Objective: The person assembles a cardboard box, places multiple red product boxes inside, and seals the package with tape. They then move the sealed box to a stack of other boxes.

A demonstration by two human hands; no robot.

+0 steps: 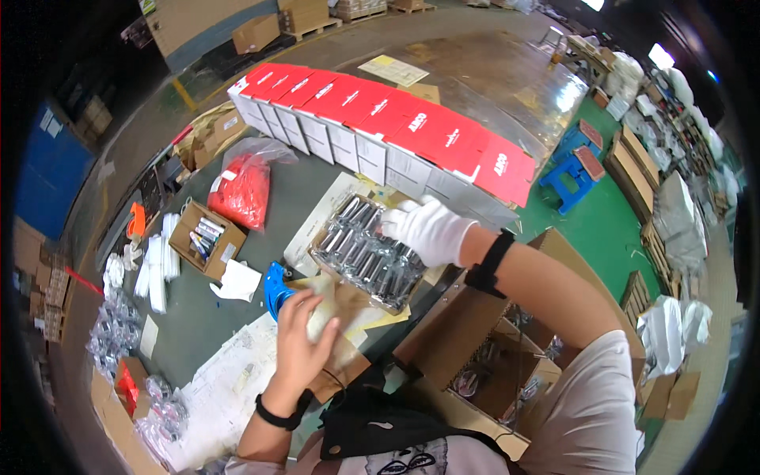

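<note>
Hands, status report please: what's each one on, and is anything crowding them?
Right hand, white glove, on the tray of shiny metal parts. Left hand, bare, gripping crumpled brown paper. Blue tape dispenser close beside the left hand.

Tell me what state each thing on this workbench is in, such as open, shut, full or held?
Right hand: gloved, resting on the metal parts.
Left hand: bare, gripping a roll of tape.
Tray of metal parts: open, full.
Row of red-topped boxes: shut, lined up.
Small cardboard box: open, holding pens.
Red plastic bag: filled, lying down.
Brown carton: flaps open.
</note>
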